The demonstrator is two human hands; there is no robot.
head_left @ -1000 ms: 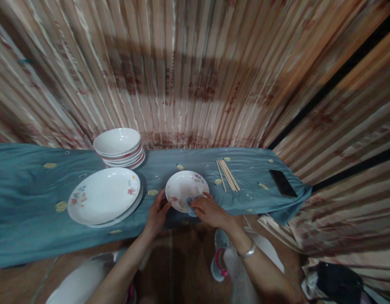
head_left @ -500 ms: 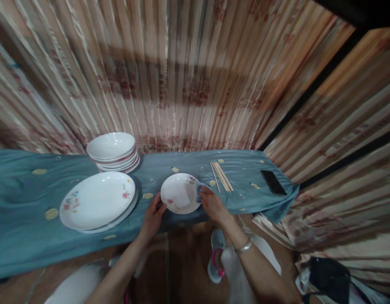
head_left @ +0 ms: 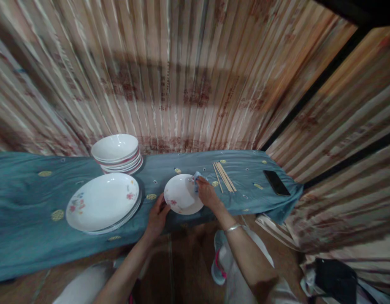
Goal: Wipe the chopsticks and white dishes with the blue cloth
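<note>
A small white plate with red flowers on its rim is in front of me, by the near edge of the table. My left hand grips its left rim, thumb on top and fingers at the side. Bunched in my right hand is a blue cloth, pressed against the plate's upper right rim. Just right of that hand lie several wooden chopsticks side by side.
On the left stand a stack of large oval plates and, behind it, a stack of white bowls. A black phone lies near the right end of the blue-green tablecloth. A pleated curtain hangs behind.
My right hand has moved the cloth up along the plate's right rim, from its side to its upper right. My left hand keeps its grip. The view has shifted slightly.
</note>
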